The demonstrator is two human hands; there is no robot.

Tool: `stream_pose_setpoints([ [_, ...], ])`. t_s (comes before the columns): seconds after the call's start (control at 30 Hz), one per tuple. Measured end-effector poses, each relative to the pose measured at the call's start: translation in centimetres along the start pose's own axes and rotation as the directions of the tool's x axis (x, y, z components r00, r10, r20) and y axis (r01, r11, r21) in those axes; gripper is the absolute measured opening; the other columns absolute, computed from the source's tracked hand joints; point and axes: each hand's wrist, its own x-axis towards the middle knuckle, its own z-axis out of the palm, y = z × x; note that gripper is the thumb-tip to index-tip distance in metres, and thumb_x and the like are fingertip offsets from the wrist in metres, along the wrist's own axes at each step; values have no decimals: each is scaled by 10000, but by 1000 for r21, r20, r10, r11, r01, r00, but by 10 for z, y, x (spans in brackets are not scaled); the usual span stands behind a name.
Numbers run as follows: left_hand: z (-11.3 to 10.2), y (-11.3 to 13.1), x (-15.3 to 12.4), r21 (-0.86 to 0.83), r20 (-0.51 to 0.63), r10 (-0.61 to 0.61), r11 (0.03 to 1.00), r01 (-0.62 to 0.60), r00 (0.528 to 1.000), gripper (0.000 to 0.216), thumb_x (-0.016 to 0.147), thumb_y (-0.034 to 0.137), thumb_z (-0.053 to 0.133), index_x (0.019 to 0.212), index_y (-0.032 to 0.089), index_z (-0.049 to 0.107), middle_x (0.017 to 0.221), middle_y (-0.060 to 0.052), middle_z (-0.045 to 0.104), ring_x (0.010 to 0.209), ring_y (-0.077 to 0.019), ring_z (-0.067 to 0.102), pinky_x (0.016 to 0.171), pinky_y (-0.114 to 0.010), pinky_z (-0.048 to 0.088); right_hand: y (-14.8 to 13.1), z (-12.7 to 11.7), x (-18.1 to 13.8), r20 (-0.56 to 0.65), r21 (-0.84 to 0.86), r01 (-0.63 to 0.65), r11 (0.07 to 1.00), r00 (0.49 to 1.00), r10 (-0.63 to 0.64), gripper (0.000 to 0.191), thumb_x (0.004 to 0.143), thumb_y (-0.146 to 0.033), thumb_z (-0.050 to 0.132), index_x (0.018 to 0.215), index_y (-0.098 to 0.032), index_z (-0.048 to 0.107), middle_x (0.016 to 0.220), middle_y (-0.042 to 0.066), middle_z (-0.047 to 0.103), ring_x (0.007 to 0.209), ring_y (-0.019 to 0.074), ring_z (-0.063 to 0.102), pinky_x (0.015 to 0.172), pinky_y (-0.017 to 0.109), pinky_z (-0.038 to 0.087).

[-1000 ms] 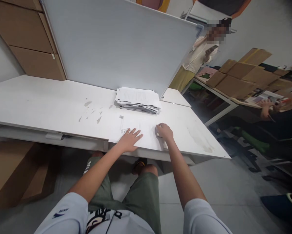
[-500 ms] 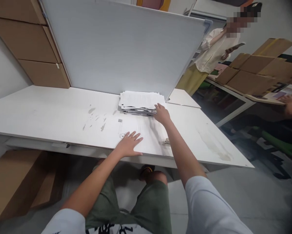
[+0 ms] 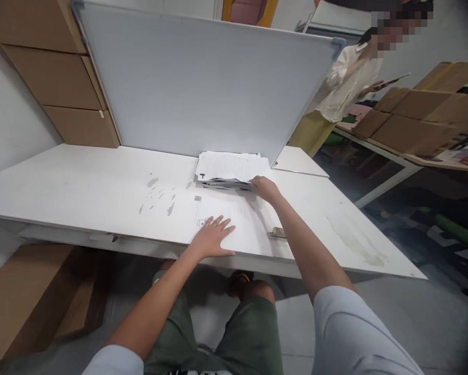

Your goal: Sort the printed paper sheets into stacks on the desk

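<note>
Crosswise, paper stack (image 3: 229, 167) lying left-right, right hand (image 3: 265, 188) touching

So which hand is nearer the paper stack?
Right. The right hand touches the paper stack at its near right corner; the left hand lies flat on a loose sheet in front, apart from it.

White table (image 3: 81, 182), white black-printed paper stack (image 3: 229, 167), brown cardboard boxes (image 3: 421, 117).
</note>
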Motion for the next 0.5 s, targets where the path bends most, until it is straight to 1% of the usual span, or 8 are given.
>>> stream_pose_setpoints([
  [0.13, 1, -1, 1, -6, -5, 6, 1000, -6, 1000, 877, 805, 734, 560, 1509, 252, 357, 1598, -95, 289, 1493, -312, 197, 1209, -538, 166, -7, -8, -15, -58, -28, 24, 999, 998, -26, 433, 987, -180, 322, 1293, -223, 625, 1272, 82, 632, 1126, 238, 533, 865, 306, 437],
  [0.27, 1, -2, 0, -5, -14, 8, 1000, -8, 1000, 853, 817, 724, 550, 1501, 247, 373, 1594, -111, 292, 1490, -322, 204, 1203, -547, 166, -23, -16, -33, -87, -51, 81, 995, 993, -85, 449, 997, -193, 289, 1308, -216, 612, 1272, 95, 632, 1113, 256, 518, 883, 335, 423],
  [0.43, -2, 0, 4, 15, 0, 2, 1000, -2, 1000, 832, 829, 686, 566, 1502, 240, 369, 1597, -111, 284, 1488, -327, 209, 1202, -538, 165, -53, -23, -58, -82, -66, 137, 988, 986, -142, 480, 994, -163, 247, 1325, -167, 593, 1270, 126, 626, 1117, 272, 505, 933, 373, 395],
  [0.5, -5, 5, 3, 46, 6, 3, 999, -3, 1000, 762, 861, 602, 580, 1493, 219, 389, 1594, -121, 286, 1486, -336, 209, 1198, -544, 177, -62, -27, -68, -57, -61, 143, 988, 988, -147, 478, 989, -156, 256, 1334, -158, 586, 1270, 140, 622, 1130, 276, 499, 962, 384, 383],
])
